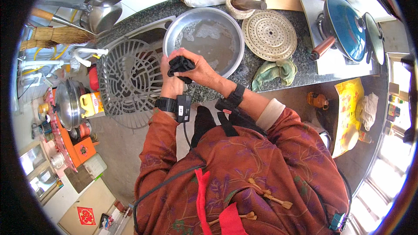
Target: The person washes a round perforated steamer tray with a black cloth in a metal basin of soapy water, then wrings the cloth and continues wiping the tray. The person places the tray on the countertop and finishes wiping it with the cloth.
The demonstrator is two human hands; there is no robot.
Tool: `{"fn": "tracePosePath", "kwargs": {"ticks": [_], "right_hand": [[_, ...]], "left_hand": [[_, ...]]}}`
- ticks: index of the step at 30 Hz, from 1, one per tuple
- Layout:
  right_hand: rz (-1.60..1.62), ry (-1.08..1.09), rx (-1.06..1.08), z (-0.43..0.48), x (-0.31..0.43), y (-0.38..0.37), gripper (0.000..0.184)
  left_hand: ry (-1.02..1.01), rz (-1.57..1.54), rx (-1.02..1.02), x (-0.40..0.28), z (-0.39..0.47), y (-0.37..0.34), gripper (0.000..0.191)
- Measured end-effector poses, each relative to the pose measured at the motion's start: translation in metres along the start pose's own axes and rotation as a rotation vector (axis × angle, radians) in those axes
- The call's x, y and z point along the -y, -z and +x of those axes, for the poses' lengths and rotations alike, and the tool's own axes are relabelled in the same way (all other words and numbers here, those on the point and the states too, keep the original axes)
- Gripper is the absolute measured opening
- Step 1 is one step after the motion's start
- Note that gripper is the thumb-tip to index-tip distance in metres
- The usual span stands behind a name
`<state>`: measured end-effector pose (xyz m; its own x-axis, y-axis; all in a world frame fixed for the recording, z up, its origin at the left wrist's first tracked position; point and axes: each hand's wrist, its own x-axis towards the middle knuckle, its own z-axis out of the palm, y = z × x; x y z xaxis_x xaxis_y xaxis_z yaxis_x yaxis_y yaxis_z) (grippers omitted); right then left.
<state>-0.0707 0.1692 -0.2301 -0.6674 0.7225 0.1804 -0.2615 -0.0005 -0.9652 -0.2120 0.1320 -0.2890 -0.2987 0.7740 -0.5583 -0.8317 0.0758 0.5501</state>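
A wadded black cloth [180, 66] is bunched between my two hands, over the near-left rim of a metal basin [240, 50]. My right hand [205, 70] curls around it, thumb and fingers pressing in. On the other side my left hand [168, 68] grips it, the fingers partly hidden by the cloth. Cloudy water with patches of white foam [209, 31] lies in the basin. Just left of my hands, a grey plastic basket [112, 71] with slotted walls sits over the sink area.
Right of the basin are a stone mortar [232, 6] with a pestle, a perforated steamer plate [271, 34] and a green rag [274, 73] on the granite counter [209, 94]. A blue-lidded pan [346, 27] stands farther right. White faucet [91, 52] and hanging utensils [101, 16] are at left.
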Motion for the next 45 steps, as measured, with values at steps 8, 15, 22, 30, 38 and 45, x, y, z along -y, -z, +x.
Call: {"fn": "tracePosePath", "kwargs": {"ticks": [8, 15, 22, 30, 38, 45], "right_hand": [[-0.152, 0.068, -0.193, 0.016, -0.031, -0.019, 0.043], [-0.068, -0.176, -0.323, 0.032, -0.03, 0.018, 0.04], [-0.323, 0.163, 0.002, 0.007, -0.008, 0.007, 0.043], [-0.585, 0.079, -0.315, 0.045, -0.046, 0.002, 0.037], [-0.528, -0.074, -0.434, 0.063, -0.05, 0.047, 0.036], [-0.583, 0.325, -0.016, 0.031, -0.019, -0.014, 0.042]], "left_hand": [[-0.064, -0.066, 0.116, 0.026, 0.011, 0.014, 0.038], [0.055, 0.082, 0.003, 0.015, -0.002, -0.027, 0.043], [0.032, 0.026, 0.072, -0.007, -0.004, -0.014, 0.053], [0.007, -0.091, 0.077, 0.011, 0.01, -0.035, 0.046], [0.057, 0.111, 0.213, -0.006, -0.024, -0.037, 0.062], [-0.115, -0.66, 0.747, 0.019, -0.006, -0.045, 0.039]]}}
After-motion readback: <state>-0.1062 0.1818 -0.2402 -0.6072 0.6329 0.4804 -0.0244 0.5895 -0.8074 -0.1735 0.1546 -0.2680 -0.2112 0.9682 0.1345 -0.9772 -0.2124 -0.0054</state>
